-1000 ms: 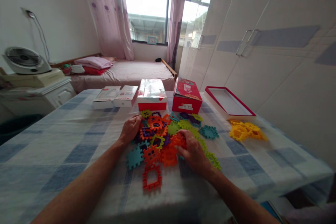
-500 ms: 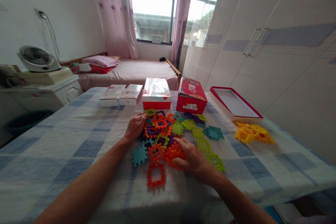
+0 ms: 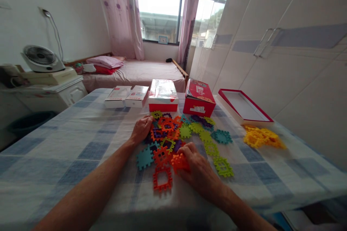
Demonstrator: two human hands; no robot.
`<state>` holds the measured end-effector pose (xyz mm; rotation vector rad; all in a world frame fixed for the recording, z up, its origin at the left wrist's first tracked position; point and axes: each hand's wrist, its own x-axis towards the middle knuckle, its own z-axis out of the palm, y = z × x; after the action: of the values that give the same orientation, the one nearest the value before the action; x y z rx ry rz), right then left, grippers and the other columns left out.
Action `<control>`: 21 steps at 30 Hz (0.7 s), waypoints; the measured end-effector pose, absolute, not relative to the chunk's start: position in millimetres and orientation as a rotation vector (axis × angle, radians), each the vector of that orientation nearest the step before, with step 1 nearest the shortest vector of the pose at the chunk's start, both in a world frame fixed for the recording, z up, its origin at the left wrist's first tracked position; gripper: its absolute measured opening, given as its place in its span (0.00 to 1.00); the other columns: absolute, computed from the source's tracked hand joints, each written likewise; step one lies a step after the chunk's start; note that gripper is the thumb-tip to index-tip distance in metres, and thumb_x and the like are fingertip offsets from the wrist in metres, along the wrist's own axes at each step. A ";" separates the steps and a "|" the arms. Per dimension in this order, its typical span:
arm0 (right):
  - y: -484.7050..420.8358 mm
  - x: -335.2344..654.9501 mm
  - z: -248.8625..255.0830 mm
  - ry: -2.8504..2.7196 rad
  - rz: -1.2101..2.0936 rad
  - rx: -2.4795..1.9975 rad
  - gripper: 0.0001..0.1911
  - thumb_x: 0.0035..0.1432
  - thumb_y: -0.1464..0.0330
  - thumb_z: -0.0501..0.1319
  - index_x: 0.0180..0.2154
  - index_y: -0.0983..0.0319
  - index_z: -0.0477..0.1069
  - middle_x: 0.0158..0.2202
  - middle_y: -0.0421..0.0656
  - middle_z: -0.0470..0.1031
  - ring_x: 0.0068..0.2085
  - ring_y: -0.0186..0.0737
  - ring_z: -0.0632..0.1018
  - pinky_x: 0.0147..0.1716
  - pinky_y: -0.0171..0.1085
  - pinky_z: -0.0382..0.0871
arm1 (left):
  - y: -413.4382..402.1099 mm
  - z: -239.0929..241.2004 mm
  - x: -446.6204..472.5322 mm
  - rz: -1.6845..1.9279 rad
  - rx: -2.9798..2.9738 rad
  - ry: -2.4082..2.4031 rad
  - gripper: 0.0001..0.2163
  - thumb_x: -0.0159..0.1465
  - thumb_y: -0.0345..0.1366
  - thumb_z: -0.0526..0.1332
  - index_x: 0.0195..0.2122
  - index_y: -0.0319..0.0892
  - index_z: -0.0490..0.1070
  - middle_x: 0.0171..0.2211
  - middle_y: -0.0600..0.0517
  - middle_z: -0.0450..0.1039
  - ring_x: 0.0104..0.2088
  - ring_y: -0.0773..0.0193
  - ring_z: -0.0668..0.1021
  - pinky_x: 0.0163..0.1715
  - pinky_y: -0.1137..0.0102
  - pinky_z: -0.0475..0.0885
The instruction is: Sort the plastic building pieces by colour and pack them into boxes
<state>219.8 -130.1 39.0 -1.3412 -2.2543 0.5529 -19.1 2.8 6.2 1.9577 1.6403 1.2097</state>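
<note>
An orange interlocking tile (image 3: 179,161) is gripped in the curled fingers of the right hand (image 3: 199,169) at the near edge of the pile of coloured tiles (image 3: 184,135). The left hand (image 3: 141,129) is laid flat and open on the pile's left side, holding nothing. Loose tiles could be dragged along and scattered if snagged. The right fingertips are hidden beneath the tile.

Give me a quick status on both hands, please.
Left hand resting flat on the tile pile. Right hand gripping orange tiles. Orange frame tile lies just beside.
</note>
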 end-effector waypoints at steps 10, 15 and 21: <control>-127.3 211.1 59.1 -2.067 0.825 -1.259 0.14 0.51 0.70 0.60 0.42 0.59 0.63 0.40 0.41 0.69 0.40 0.37 0.71 0.41 0.36 0.65 | 0.4 10.1 -17.2 1.187 1.960 1.655 0.22 0.63 0.45 0.44 0.31 0.40 0.76 0.38 0.48 0.76 0.37 0.60 0.76 0.40 0.70 0.68; -116.6 179.4 46.6 -2.264 0.677 -1.222 0.18 0.50 0.73 0.59 0.44 0.60 0.62 0.46 0.45 0.67 0.46 0.42 0.71 0.46 0.40 0.64 | 0.3 9.7 -17.1 1.186 1.977 1.644 0.22 0.64 0.44 0.44 0.32 0.40 0.76 0.39 0.48 0.75 0.37 0.60 0.76 0.39 0.70 0.68; -115.3 177.4 29.0 -2.163 0.639 -1.288 0.23 0.49 0.72 0.59 0.49 0.61 0.60 0.46 0.47 0.70 0.47 0.45 0.70 0.48 0.45 0.61 | 2.4 6.9 -18.3 1.178 1.984 1.641 0.22 0.64 0.44 0.44 0.33 0.40 0.76 0.39 0.49 0.75 0.37 0.61 0.76 0.39 0.71 0.68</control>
<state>177.4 -115.3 29.0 -1.2875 -2.1630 0.6387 -18.3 2.4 6.9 1.9837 1.6407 1.1776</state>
